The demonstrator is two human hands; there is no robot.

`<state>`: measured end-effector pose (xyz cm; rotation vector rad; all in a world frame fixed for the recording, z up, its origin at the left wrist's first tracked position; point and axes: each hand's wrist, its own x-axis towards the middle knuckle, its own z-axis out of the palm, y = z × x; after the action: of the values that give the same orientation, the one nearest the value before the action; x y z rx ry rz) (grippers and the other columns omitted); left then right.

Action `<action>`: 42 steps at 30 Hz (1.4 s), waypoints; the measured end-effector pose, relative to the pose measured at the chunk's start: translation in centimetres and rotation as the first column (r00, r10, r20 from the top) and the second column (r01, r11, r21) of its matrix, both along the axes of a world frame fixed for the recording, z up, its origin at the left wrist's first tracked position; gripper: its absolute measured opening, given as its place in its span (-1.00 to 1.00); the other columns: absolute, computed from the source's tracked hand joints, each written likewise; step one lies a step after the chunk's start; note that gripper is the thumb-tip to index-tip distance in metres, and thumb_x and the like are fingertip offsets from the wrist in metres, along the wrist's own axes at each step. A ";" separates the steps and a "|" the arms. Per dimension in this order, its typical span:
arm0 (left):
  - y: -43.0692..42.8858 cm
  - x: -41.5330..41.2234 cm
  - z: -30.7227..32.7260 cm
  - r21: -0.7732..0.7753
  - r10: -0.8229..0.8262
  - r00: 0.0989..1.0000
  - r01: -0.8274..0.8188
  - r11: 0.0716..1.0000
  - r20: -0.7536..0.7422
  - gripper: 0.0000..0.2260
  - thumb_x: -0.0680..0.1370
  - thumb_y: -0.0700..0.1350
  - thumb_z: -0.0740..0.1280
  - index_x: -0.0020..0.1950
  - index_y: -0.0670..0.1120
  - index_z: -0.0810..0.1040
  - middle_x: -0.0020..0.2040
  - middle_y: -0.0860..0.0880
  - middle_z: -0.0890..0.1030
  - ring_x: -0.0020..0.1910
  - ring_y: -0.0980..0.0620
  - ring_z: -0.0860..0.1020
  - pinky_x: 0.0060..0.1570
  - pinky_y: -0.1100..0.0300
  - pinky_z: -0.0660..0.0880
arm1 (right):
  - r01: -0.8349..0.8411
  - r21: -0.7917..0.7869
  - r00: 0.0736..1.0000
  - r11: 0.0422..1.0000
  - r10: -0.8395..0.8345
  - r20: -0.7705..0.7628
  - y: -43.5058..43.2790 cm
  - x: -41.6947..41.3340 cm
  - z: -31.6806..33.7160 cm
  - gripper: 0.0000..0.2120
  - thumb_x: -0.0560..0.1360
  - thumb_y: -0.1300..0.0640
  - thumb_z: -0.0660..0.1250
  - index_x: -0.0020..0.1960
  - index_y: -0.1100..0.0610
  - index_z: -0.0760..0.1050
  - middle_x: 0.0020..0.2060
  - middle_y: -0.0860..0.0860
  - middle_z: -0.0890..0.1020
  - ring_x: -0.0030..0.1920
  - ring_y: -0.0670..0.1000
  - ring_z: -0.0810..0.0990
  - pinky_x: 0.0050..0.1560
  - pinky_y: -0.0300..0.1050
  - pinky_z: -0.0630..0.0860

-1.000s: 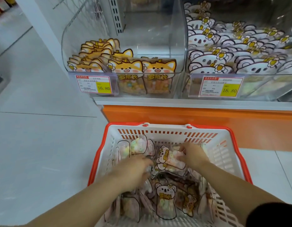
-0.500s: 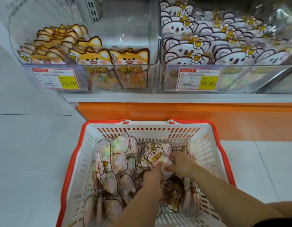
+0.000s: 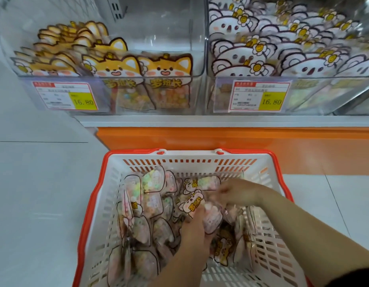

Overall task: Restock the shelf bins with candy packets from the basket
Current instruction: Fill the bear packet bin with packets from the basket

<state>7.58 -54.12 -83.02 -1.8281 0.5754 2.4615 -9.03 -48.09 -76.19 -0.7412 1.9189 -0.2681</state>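
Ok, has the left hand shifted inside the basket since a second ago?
Yes. Against the basket rim, the left hand has moved from the left part to the middle, gripping a candy packet close beside the right hand.
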 end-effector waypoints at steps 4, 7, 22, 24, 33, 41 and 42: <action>-0.7 1.4 2.0 -0.228 -0.174 0.961 0.223 0.948 0.216 -0.48 0.52 -0.01 0.49 0.35 -0.23 0.40 0.19 -0.16 0.60 0.08 -0.15 0.61 0.10 -0.07 0.59 | -0.005 0.036 0.878 0.999 0.022 -0.477 -2.7 0.6 -2.6 -0.72 0.58 0.12 0.24 0.27 0.02 0.53 0.17 0.03 0.61 0.09 0.03 0.61 0.15 0.06 0.58; -1.1 2.7 3.3 -0.298 -0.227 0.934 0.308 0.903 0.277 -0.38 0.53 -0.01 0.49 0.47 -0.15 0.29 0.23 -0.06 0.46 0.11 -0.02 0.42 0.17 0.08 0.43 | -0.222 0.196 0.816 0.955 0.292 -0.498 -2.9 1.7 -5.2 -0.28 0.51 0.20 0.35 0.57 -0.06 0.12 0.53 -0.01 0.24 0.52 0.11 0.22 0.37 0.23 0.37; -2.0 3.0 6.3 -0.443 -0.285 0.935 0.351 0.825 0.211 -0.44 0.44 -0.03 0.56 0.35 -0.12 0.43 0.23 -0.10 0.60 0.14 -0.10 0.59 0.18 -0.06 0.55 | -0.031 -0.041 0.865 0.999 0.006 -0.502 -2.1 3.4 2.5 -0.67 0.59 0.03 0.14 0.33 0.01 0.43 0.11 0.05 0.65 0.04 0.10 0.63 0.05 0.02 0.61; -2.8 3.0 8.0 -0.509 -0.288 0.939 0.344 0.789 0.188 -0.30 0.39 0.09 0.59 0.44 -0.10 0.42 0.29 -0.10 0.59 0.21 -0.14 0.58 0.22 -0.10 0.55 | -0.005 -0.123 0.865 0.992 -0.058 -0.499 -1.9 4.1 6.2 -0.62 0.59 0.07 0.14 0.39 0.00 0.40 0.09 0.06 0.66 -0.01 0.09 0.63 0.00 -0.03 0.60; -2.1 3.6 16.7 -0.545 -0.199 0.978 0.136 0.827 -0.058 0.23 0.12 0.25 0.64 0.63 0.03 0.06 0.42 -0.18 0.48 0.23 -0.26 0.58 0.14 -0.28 0.56 | -0.021 -0.416 0.876 0.909 -0.184 -0.446 3.1 10.5 17.0 -0.55 0.55 -0.27 0.18 0.33 -0.06 0.46 -0.28 -0.13 0.57 -0.25 -0.14 0.54 -0.23 -0.14 0.46; 0.2 2.3 19.8 -0.489 -0.130 0.955 -0.017 0.872 -0.265 -0.09 0.25 0.42 0.43 0.50 0.02 0.35 0.38 -0.16 0.53 0.30 -0.24 0.55 0.18 -0.29 0.53 | 0.154 -0.571 0.899 0.806 -0.354 -0.257 4.5 8.8 18.9 -0.71 0.48 -0.27 0.35 0.09 -0.15 0.48 0.06 -0.09 0.50 0.04 -0.09 0.51 -0.06 -0.23 0.40; 0.0 2.1 20.2 -0.477 -0.126 0.952 -0.023 0.878 -0.279 -0.19 0.32 0.38 0.40 0.46 -0.02 0.41 0.32 -0.19 0.57 0.24 -0.27 0.58 0.10 -0.31 0.57 | 0.220 -0.587 0.904 0.779 -0.389 -0.179 4.4 8.7 18.9 -0.64 0.42 -0.32 0.40 0.08 -0.14 0.45 0.09 -0.10 0.50 0.05 -0.10 0.52 -0.07 -0.22 0.41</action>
<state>9.67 -54.09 -62.81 -1.5135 1.3388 2.7624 -0.33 -43.65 -57.34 -0.8715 2.2725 -1.0136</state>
